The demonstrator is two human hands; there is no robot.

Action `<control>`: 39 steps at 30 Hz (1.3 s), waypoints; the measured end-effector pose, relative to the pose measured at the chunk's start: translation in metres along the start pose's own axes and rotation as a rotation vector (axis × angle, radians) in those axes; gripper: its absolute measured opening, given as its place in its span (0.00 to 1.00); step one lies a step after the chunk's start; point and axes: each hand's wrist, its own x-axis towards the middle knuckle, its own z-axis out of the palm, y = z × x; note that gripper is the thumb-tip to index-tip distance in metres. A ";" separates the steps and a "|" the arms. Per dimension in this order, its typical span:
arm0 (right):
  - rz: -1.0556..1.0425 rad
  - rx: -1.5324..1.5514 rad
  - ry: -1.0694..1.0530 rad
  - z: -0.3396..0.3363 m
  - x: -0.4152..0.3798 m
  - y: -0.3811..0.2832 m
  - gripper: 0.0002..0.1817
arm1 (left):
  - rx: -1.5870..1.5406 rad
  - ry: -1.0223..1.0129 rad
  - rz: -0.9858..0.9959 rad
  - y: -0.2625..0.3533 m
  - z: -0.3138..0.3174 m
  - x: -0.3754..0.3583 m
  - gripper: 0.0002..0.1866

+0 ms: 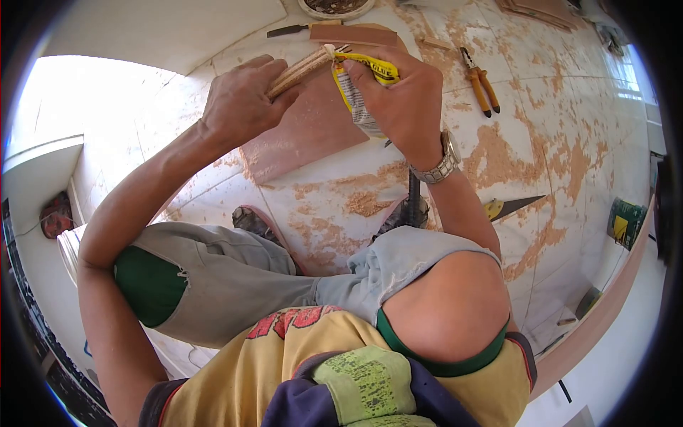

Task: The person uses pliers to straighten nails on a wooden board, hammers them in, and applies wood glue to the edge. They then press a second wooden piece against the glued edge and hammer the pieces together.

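My left hand grips a narrow wooden strip, whose far end points up and to the right. In my right hand is a yellow and white glue packet, squeezed between thumb and fingers. The packet's opening is right at the end of the strip, where a pale dab shows. Under both hands lies a flat reddish-brown wooden board on the floor. A metal watch is on my right wrist.
Sawdust is scattered over the white tiles. Orange-handled pliers lie at the right, a chisel at the far side, and a saw blade beyond my right knee. A green can stands far right.
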 end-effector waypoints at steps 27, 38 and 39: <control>0.296 -0.965 0.251 -0.315 0.151 0.342 0.23 | -0.507 -0.647 -0.328 -0.072 0.167 0.026 0.38; 0.299 -0.815 0.201 -0.304 0.124 0.309 0.33 | -0.590 -0.626 -0.531 -0.081 0.185 0.027 0.43; 0.282 -0.715 0.228 -0.303 0.123 0.309 0.38 | -0.587 -0.622 -0.539 -0.077 0.181 0.026 0.43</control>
